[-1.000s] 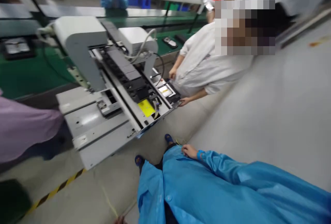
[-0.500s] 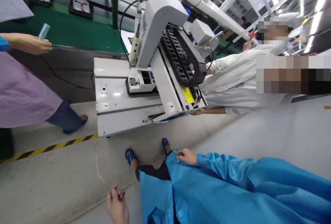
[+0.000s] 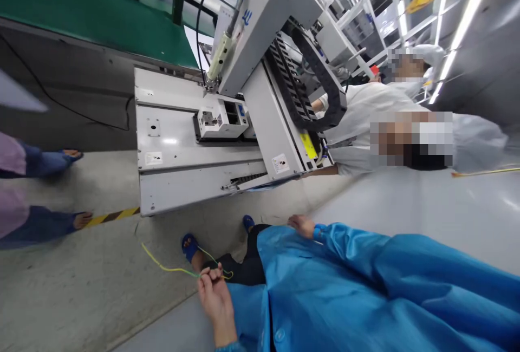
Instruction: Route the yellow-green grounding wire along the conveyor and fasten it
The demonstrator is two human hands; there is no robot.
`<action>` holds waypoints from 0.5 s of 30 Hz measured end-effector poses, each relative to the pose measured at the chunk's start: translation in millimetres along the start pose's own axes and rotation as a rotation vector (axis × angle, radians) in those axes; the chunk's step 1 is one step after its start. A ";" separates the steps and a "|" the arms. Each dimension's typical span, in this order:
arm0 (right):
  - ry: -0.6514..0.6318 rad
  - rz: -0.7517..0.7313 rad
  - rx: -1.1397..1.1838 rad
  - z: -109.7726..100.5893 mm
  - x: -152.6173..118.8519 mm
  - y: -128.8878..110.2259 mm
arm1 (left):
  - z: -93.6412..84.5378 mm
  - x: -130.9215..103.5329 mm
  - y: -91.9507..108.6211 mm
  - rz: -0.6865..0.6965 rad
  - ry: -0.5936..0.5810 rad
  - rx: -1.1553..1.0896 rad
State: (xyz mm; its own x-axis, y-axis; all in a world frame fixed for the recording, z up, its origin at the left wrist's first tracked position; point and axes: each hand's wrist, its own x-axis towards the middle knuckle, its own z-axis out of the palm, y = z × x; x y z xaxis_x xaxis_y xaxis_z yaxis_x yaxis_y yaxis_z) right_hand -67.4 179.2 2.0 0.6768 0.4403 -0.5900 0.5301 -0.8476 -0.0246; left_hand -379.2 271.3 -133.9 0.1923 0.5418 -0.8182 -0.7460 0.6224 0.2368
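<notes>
The left hand (image 3: 217,298) is palm-up, fingers curled inward; the right hand (image 3: 303,225) bends loosely.

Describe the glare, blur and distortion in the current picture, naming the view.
Head view: ceiling lights burn out to white; a small glare spot sits on the machine's plate. Head view: the pale sheet at the left edge is blurred. Head view: the scene leans, and the blue sleeve looks stretched towards the right edge.

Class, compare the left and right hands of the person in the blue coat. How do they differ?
The left hand holds a thin yellow-green cord, while nothing can be seen in the right hand. The left hand is turned palm up; the right hand shows its back. Both are bare.
</notes>
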 end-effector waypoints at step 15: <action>-0.516 -0.661 0.314 76.5 20.2 -46.8 | 124.7 -12.7 -35.2 0.200 -0.201 0.382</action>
State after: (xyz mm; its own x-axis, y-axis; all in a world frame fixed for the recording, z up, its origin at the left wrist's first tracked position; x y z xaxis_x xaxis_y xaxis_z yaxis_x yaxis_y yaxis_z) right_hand -117.6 205.1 -70.5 -0.0714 0.7436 -0.6648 0.5148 -0.5434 -0.6631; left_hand -275.9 313.0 -66.5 0.2166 0.7469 -0.6286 -0.5003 0.6379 0.5856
